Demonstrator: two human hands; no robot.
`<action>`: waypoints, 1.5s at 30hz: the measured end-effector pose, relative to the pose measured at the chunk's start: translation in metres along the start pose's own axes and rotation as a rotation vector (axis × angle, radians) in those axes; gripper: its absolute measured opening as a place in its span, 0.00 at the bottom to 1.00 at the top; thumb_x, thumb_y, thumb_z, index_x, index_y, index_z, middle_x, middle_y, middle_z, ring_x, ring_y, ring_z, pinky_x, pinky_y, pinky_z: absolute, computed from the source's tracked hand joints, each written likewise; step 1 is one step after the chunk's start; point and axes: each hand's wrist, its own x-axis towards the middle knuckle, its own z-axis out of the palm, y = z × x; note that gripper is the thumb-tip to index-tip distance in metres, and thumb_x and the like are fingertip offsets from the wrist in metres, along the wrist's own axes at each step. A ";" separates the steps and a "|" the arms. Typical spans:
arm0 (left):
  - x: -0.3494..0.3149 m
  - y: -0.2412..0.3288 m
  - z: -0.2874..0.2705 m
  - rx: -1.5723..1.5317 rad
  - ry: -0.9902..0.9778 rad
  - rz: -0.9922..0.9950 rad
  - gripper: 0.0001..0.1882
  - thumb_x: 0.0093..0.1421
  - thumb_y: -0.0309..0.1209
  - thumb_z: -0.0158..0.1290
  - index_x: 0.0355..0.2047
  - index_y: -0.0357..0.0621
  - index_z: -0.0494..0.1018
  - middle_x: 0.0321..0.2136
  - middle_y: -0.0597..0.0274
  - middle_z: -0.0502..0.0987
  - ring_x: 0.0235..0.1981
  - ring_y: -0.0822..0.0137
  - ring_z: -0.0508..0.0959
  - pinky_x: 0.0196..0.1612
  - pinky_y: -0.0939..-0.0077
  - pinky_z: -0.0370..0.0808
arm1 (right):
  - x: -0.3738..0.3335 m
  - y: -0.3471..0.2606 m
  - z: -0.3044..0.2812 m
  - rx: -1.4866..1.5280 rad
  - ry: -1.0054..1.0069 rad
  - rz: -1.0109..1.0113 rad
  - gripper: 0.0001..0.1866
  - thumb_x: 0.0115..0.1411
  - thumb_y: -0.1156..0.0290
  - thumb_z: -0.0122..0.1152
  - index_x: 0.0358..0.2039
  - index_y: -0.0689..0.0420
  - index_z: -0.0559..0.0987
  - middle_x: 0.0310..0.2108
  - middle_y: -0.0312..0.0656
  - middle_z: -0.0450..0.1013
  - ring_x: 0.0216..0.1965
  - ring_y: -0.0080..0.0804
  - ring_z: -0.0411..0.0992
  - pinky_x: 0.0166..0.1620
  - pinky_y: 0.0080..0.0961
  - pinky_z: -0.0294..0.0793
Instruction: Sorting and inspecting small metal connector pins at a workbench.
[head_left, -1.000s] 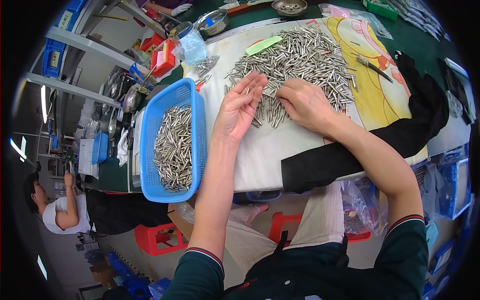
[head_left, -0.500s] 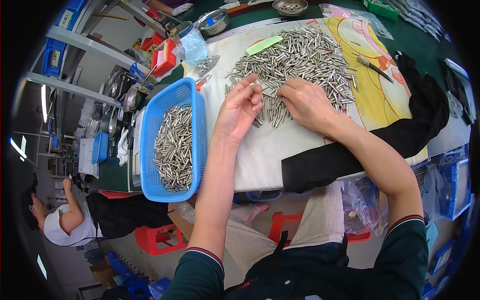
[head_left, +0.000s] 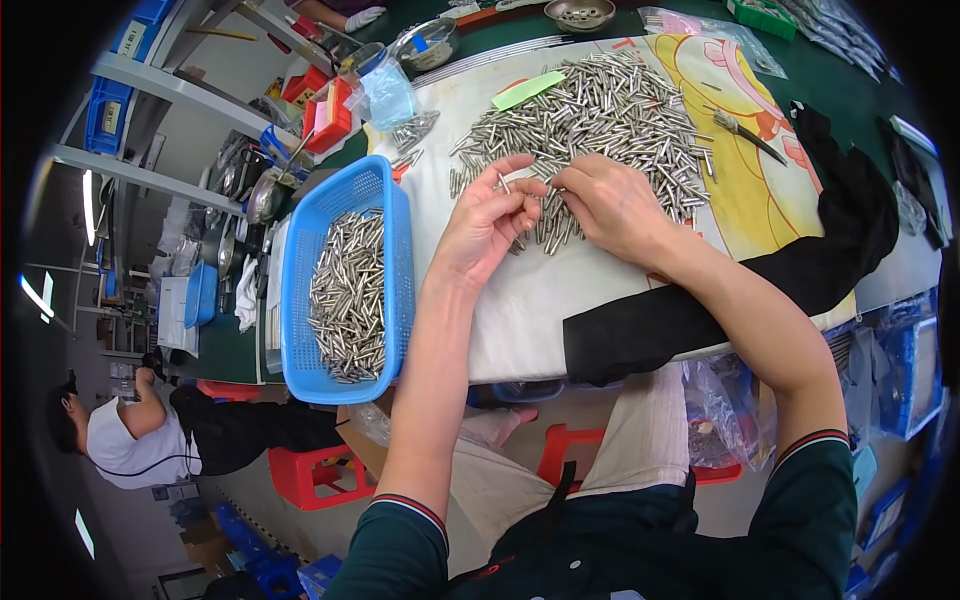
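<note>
The left hand's [head_left: 490,225] grip curls loosely, seemingly round a metal pin [head_left: 505,186]; right hand [head_left: 610,205] pinched, contents hidden, the pile [head_left: 610,115] presumably close for easy reach.

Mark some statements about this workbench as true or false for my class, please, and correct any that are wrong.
1. The blue basket is to the left of the person's left hand. True.
2. The blue basket is empty. False: it holds many metal pins.
3. A pale green strip lies at the far left edge of the loose pile of pins. True.
4. The brush lies to the left of the pile. False: it lies to the right.
5. The right hand is inside the basket. False: it is at the near side of the pile.
</note>
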 end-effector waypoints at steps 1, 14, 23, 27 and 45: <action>0.000 0.000 0.000 0.016 -0.008 0.012 0.18 0.56 0.20 0.44 0.48 0.36 0.60 0.29 0.57 0.72 0.24 0.74 0.72 0.28 0.84 0.70 | 0.001 -0.001 0.000 0.006 0.027 -0.010 0.06 0.47 0.78 0.52 0.27 0.59 0.74 0.24 0.42 0.68 0.31 0.42 0.69 0.31 0.36 0.69; -0.002 -0.002 0.003 0.094 0.035 0.052 0.08 0.60 0.28 0.45 0.37 0.38 0.70 0.17 0.72 0.65 0.16 0.81 0.62 0.20 0.87 0.58 | 0.001 -0.001 0.001 0.009 0.066 0.005 0.08 0.46 0.78 0.49 0.29 0.59 0.73 0.25 0.45 0.70 0.33 0.42 0.70 0.33 0.37 0.70; 0.002 -0.011 0.005 0.829 0.371 0.371 0.05 0.54 0.27 0.51 0.26 0.37 0.74 0.10 0.77 0.64 0.11 0.84 0.57 0.16 0.85 0.52 | 0.009 0.001 -0.012 -0.020 0.069 0.091 0.06 0.52 0.79 0.45 0.31 0.57 0.70 0.27 0.44 0.69 0.33 0.44 0.69 0.35 0.34 0.68; 0.001 -0.015 0.004 1.146 0.403 0.461 0.04 0.51 0.27 0.53 0.24 0.39 0.74 0.07 0.70 0.63 0.09 0.80 0.58 0.15 0.81 0.55 | 0.006 0.007 -0.006 -0.015 0.085 0.074 0.06 0.52 0.79 0.46 0.30 0.58 0.72 0.27 0.44 0.70 0.33 0.43 0.69 0.35 0.35 0.68; -0.009 -0.005 0.005 1.463 0.299 0.308 0.06 0.46 0.29 0.55 0.24 0.40 0.75 0.10 0.57 0.69 0.12 0.64 0.70 0.19 0.71 0.66 | 0.004 0.001 -0.001 0.073 -0.060 -0.129 0.05 0.48 0.75 0.57 0.28 0.58 0.75 0.25 0.40 0.70 0.33 0.36 0.67 0.35 0.30 0.68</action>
